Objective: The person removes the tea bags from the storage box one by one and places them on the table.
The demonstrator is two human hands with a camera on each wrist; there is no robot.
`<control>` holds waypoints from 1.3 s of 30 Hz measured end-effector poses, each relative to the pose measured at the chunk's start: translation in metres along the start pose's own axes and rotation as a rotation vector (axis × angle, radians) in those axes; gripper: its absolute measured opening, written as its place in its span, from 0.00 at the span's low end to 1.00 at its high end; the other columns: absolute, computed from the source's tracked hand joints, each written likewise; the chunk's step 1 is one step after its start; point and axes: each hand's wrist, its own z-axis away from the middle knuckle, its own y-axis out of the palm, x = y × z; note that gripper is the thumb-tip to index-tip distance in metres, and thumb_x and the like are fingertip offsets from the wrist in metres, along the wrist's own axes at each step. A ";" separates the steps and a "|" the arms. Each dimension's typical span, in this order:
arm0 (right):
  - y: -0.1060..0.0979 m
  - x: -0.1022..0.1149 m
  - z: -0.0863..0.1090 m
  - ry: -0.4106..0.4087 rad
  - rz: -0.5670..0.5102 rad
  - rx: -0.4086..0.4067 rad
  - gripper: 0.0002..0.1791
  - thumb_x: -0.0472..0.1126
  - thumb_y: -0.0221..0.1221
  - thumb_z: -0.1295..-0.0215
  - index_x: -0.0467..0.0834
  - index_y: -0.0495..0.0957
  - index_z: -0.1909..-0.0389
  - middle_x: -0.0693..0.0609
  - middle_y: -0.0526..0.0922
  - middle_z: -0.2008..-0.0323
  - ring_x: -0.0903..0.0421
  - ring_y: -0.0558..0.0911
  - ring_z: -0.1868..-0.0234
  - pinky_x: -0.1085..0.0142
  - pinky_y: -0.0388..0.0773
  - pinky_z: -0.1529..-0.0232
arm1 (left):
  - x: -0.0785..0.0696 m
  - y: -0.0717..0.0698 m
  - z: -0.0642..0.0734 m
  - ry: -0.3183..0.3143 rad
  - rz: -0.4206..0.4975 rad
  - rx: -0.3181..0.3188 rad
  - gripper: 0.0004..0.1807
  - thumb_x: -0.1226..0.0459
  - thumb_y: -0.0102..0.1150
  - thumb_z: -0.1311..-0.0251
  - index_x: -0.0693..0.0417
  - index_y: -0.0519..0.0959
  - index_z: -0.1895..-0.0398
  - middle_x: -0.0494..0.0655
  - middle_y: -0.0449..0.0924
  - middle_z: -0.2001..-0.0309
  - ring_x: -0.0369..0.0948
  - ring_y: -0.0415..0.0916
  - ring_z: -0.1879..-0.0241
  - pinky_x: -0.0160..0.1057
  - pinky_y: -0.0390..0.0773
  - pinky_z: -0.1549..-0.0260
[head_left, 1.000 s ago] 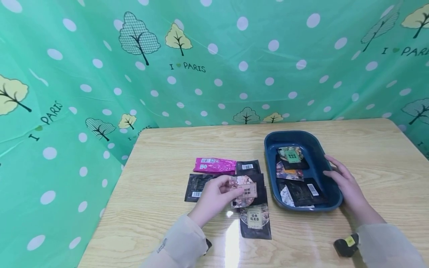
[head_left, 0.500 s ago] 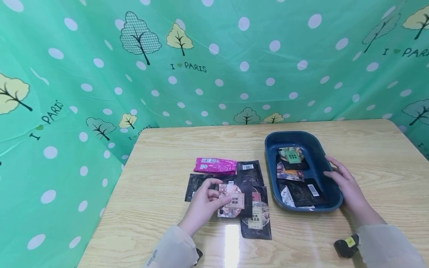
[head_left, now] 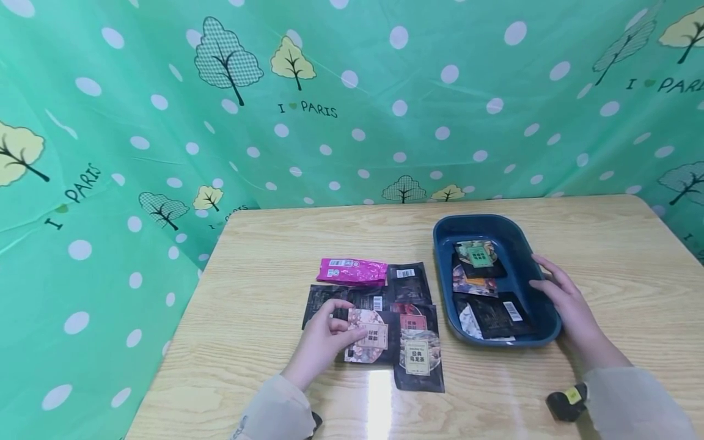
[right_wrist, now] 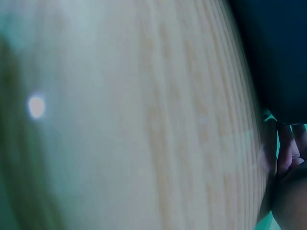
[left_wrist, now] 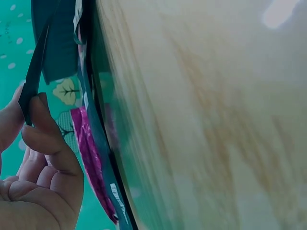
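My left hand point(head_left: 319, 345) pinches a black tea sachet point(head_left: 370, 337) with a pink floral print, between thumb and fingers. The left wrist view shows this sachet edge-on, above the others on the table. To its right lies another tea sachet point(head_left: 418, 359) with a cream label, partly over one with a red label point(head_left: 414, 322). Behind are several black sachets point(head_left: 408, 286) with barcodes up and a shiny magenta packet point(head_left: 352, 272). My right hand point(head_left: 572, 311) grips the right rim of a dark blue plastic tub point(head_left: 519, 235), its thumb over the edge.
Inside the tub lie several sachets, including one with a green label point(head_left: 480, 256) and a black one with a barcode point(head_left: 503, 316). The wooden table point(head_left: 264, 263) meets a green dotted curtain point(head_left: 352, 134) at the back. A black strap piece point(head_left: 566, 403) shows at the right wrist.
My left hand has moved left and toward the front edge with the floral sachet, uncovering the red-labelled sachet and a barcoded one. The right hand and tub stay put.
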 end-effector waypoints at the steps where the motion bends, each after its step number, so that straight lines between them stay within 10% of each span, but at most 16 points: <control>1: 0.000 0.000 0.000 0.000 -0.004 0.001 0.32 0.56 0.43 0.23 0.71 0.44 0.23 0.40 0.34 0.21 0.31 0.44 0.25 0.33 0.47 0.29 | 0.001 -0.001 0.000 0.001 -0.002 0.000 0.34 0.55 0.73 0.48 0.52 0.71 0.39 0.47 0.83 0.68 0.38 0.79 0.71 0.36 0.80 0.70; 18: -0.001 -0.001 -0.002 -0.006 0.003 -0.004 0.32 0.57 0.44 0.23 0.72 0.44 0.24 0.41 0.35 0.20 0.32 0.45 0.25 0.35 0.48 0.28 | 0.008 -0.006 -0.002 -0.008 -0.057 -0.017 0.33 0.57 0.73 0.47 0.56 0.71 0.39 0.45 0.83 0.71 0.38 0.77 0.75 0.34 0.77 0.76; 24: -0.002 -0.001 -0.002 -0.011 0.025 0.004 0.31 0.57 0.44 0.23 0.72 0.45 0.24 0.38 0.38 0.21 0.33 0.50 0.27 0.75 0.72 0.47 | 0.008 -0.005 -0.002 -0.012 -0.079 -0.024 0.32 0.58 0.72 0.47 0.55 0.71 0.40 0.45 0.82 0.72 0.38 0.76 0.75 0.34 0.75 0.76; 31: 0.000 -0.001 -0.002 -0.003 0.010 -0.003 0.32 0.57 0.44 0.23 0.73 0.44 0.24 0.40 0.35 0.20 0.32 0.46 0.25 0.35 0.49 0.28 | 0.008 -0.005 -0.003 -0.015 -0.106 -0.030 0.32 0.56 0.72 0.46 0.56 0.71 0.40 0.46 0.81 0.70 0.39 0.76 0.74 0.36 0.75 0.76; 36: -0.001 -0.001 -0.001 -0.002 0.015 -0.006 0.31 0.56 0.45 0.23 0.73 0.46 0.24 0.41 0.37 0.20 0.34 0.48 0.26 0.70 0.70 0.39 | 0.007 -0.004 -0.004 -0.007 -0.163 -0.050 0.30 0.55 0.72 0.47 0.55 0.73 0.42 0.45 0.81 0.67 0.39 0.76 0.70 0.38 0.78 0.70; 39: -0.001 -0.002 -0.001 0.005 0.005 -0.009 0.32 0.57 0.46 0.24 0.73 0.47 0.24 0.44 0.37 0.20 0.35 0.47 0.25 0.70 0.71 0.40 | 0.006 -0.003 -0.005 0.006 -0.201 -0.067 0.28 0.55 0.73 0.47 0.55 0.74 0.45 0.45 0.80 0.67 0.38 0.75 0.72 0.36 0.77 0.72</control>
